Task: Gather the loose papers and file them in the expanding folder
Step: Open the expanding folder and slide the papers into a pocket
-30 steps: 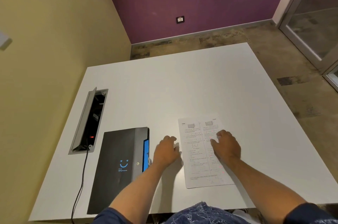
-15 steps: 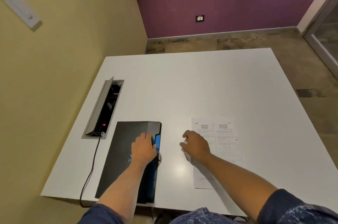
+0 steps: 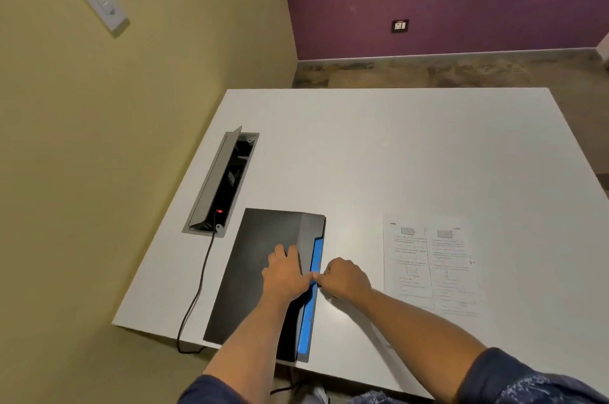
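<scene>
Your left hand (image 3: 286, 275) lies flat, fingers relaxed, on the black expanding folder (image 3: 253, 275) near the table's (image 3: 395, 153) front-left edge; your right hand (image 3: 344, 277) pinches its blue edge (the closure itself is hidden). Printed paper (image 3: 431, 267) lies well right.

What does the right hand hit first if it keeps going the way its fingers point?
The right hand points left, toward the expanding folder. Its fingertips are already at the folder's blue edge, where the left hand rests on the black cover, so it would likely meet that edge first. Actual contact is unclear.
</scene>
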{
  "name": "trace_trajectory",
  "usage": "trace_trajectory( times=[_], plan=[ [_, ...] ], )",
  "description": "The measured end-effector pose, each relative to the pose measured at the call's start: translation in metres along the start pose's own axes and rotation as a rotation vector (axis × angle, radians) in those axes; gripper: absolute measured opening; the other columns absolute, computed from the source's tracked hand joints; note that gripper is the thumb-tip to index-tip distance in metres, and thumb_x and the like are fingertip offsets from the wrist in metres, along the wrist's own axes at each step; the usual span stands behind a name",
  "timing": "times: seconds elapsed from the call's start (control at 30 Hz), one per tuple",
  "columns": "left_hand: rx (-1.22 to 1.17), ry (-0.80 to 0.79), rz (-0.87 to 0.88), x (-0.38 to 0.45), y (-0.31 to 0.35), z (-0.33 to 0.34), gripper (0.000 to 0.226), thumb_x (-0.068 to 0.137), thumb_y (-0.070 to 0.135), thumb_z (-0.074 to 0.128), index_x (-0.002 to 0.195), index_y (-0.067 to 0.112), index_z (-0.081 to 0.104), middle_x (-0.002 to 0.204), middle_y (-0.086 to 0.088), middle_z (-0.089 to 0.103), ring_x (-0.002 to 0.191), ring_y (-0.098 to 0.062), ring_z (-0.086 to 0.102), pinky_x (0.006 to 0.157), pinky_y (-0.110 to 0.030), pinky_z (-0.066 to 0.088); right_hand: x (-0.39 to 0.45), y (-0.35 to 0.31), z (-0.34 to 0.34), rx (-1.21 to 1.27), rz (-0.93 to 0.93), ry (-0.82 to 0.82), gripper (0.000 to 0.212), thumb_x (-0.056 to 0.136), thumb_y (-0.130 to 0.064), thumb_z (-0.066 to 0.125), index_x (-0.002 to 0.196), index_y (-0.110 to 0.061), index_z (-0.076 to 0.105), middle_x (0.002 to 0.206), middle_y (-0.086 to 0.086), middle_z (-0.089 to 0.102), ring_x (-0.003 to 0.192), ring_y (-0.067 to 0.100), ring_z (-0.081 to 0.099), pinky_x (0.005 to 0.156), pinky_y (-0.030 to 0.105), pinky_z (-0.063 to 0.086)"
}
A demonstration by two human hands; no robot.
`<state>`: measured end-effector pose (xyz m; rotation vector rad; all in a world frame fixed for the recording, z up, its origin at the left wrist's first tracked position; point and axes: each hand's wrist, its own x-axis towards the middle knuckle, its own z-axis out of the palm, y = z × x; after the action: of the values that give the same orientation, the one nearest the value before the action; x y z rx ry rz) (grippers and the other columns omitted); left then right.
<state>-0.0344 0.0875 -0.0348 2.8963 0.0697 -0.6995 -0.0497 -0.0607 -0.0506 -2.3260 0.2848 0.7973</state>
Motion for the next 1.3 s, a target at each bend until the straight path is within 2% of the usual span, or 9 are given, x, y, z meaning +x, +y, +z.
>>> trace_trajectory(
  times=[0.27,0.5,0.63,0.73,0.83,0.9,1.0,1.17,1.3],
  plan=[
    [0.035,0.010,0.023,0.003,0.001,-0.004,0.084,0.083,0.065,0.064,0.148,0.021,0.034,0.151,-0.011,0.033,0.138,-0.031,0.038,0.107,-0.050,0.042,0.001,0.002,-0.002,0.357,0.047,-0.077,0.015,0.086,-0.012,0.059,0.086,-0.002,0.070,0.070,0.013,0.072,0.057,0.020,0.064,0.058,0.031,0.052],
    [0.005,0.027,0.060,0.007,0.003,-0.030,0.093,0.080,0.067,0.061,0.154,0.024,0.026,0.158,-0.012,0.026,0.145,-0.035,0.030,0.114,-0.056,0.032,-0.016,-0.005,-0.027,0.798,0.015,-0.103,0.010,0.097,-0.015,0.062,0.093,-0.006,0.063,0.082,0.009,0.075,0.074,0.021,0.075,0.073,0.038,0.064],
    [-0.042,0.099,0.038,0.010,0.004,-0.054,0.091,0.080,0.067,0.060,0.154,0.026,0.027,0.156,-0.012,0.029,0.143,-0.035,0.033,0.113,-0.057,0.036,-0.019,-0.014,-0.042,0.941,0.004,-0.092,0.013,0.101,-0.018,0.059,0.102,-0.005,0.060,0.088,0.010,0.076,0.071,0.016,0.077,0.064,0.031,0.064],
    [-0.117,0.134,0.010,0.013,0.008,-0.074,0.084,0.080,0.055,0.062,0.152,0.024,0.030,0.155,-0.012,0.031,0.140,-0.035,0.037,0.110,-0.054,0.043,-0.019,-0.018,-0.049,1.073,-0.073,-0.084,0.013,0.100,-0.014,0.061,0.103,-0.001,0.059,0.098,0.020,0.076,0.085,0.029,0.079,0.082,0.043,0.064],
    [-0.169,0.179,0.054,0.015,0.013,-0.095,0.066,0.076,0.048,0.058,0.136,0.021,0.049,0.135,-0.008,0.054,0.118,-0.030,0.056,0.096,-0.049,0.055,-0.023,-0.021,-0.057,1.156,-0.199,-0.058,0.009,0.099,-0.008,0.060,0.093,-0.002,0.058,0.103,0.027,0.073,0.092,0.037,0.077,0.083,0.041,0.064],
    [-0.183,0.241,0.101,0.016,0.015,-0.107,0.038,0.073,0.038,0.056,0.102,0.015,0.064,0.097,-0.005,0.069,0.085,-0.026,0.066,0.077,-0.043,0.061,-0.027,-0.023,-0.062,1.202,-0.257,-0.032,0.012,0.098,-0.002,0.059,0.086,-0.002,0.057,0.101,0.029,0.073,0.092,0.041,0.076,0.081,0.041,0.064],
    [-0.146,0.326,0.109,0.014,0.020,-0.127,0.020,0.073,0.026,0.057,0.070,0.007,0.064,0.063,-0.007,0.062,0.061,-0.028,0.063,0.055,-0.032,0.056,-0.031,-0.019,-0.070,1.243,-0.310,0.043,0.016,0.094,0.002,0.062,0.079,-0.003,0.059,0.091,0.027,0.073,0.088,0.041,0.075,0.075,0.040,0.065],
    [-0.209,0.406,0.134,0.009,0.033,-0.142,0.025,0.074,0.018,0.058,0.061,-0.004,0.059,0.054,-0.016,0.056,0.053,-0.030,0.058,0.047,-0.038,0.049,-0.039,-0.006,-0.080,1.220,-0.261,0.269,0.005,0.095,-0.014,0.068,0.096,-0.011,0.065,0.096,0.008,0.072,0.087,0.025,0.073,0.070,0.035,0.063],
    [-0.283,0.407,0.161,0.006,0.049,-0.140,0.026,0.076,0.018,0.059,0.064,-0.005,0.061,0.057,-0.018,0.061,0.049,-0.024,0.053,0.044,-0.032,0.042,-0.047,0.009,-0.084,1.059,-0.195,0.278,0.025,0.096,-0.036,0.066,0.108,-0.014,0.068,0.097,0.002,0.076,0.092,0.018,0.073,0.071,0.025,0.058]
  ],
)
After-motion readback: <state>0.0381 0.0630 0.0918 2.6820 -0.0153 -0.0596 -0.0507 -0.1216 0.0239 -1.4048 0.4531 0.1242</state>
